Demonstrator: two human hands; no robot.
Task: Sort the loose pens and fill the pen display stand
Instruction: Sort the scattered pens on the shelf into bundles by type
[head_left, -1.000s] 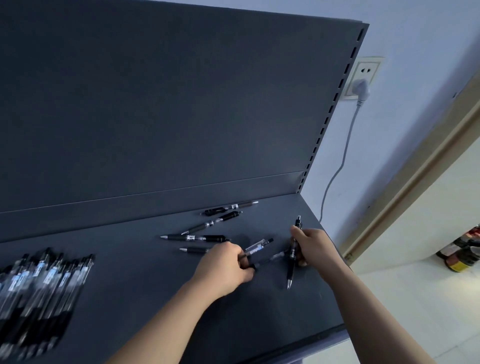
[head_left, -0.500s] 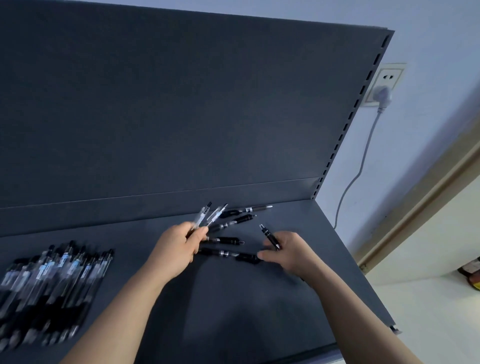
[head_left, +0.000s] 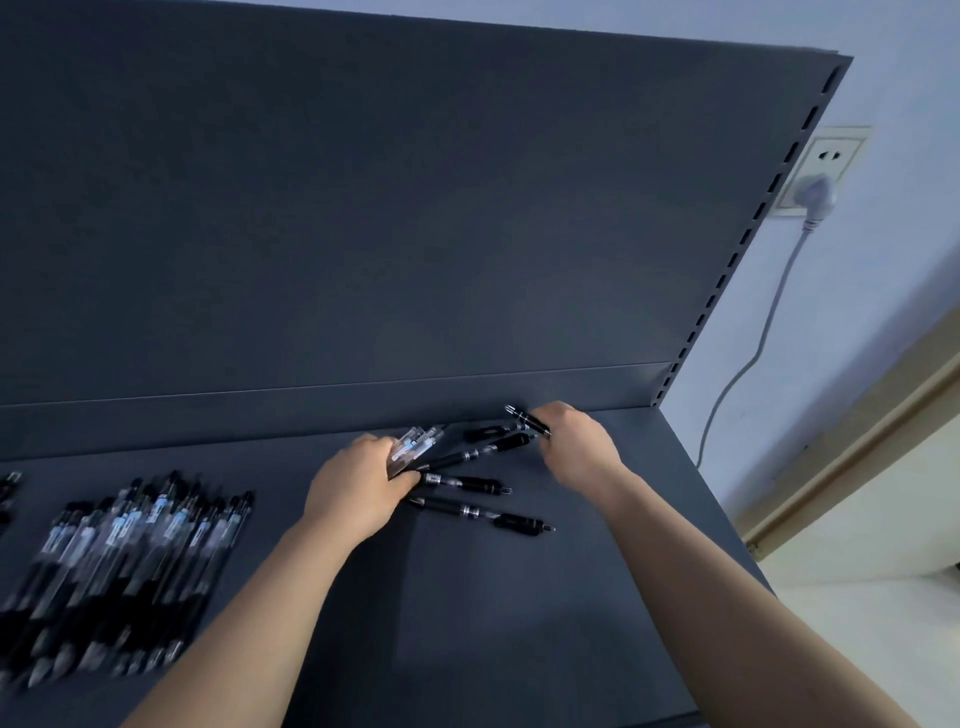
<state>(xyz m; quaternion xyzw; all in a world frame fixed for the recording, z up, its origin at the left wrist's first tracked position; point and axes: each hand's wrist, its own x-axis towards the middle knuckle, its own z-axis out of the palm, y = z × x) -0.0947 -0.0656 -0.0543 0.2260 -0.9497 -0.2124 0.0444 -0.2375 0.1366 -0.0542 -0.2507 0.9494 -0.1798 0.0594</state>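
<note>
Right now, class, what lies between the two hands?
Loose black pens lie on the shelf between the left hand, gripping clear pens, and right hand, holding a black pen; head view.

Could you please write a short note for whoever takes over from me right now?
Left hand: grips a few clear pens.
Right hand: pinches one black pen near the back edge of the shelf.
Done: a big batch of pens lies side by side at the shelf's left.
To do: several loose black pens lie unsorted between the hands. Gather them, then probably add each handful to its group.
</note>
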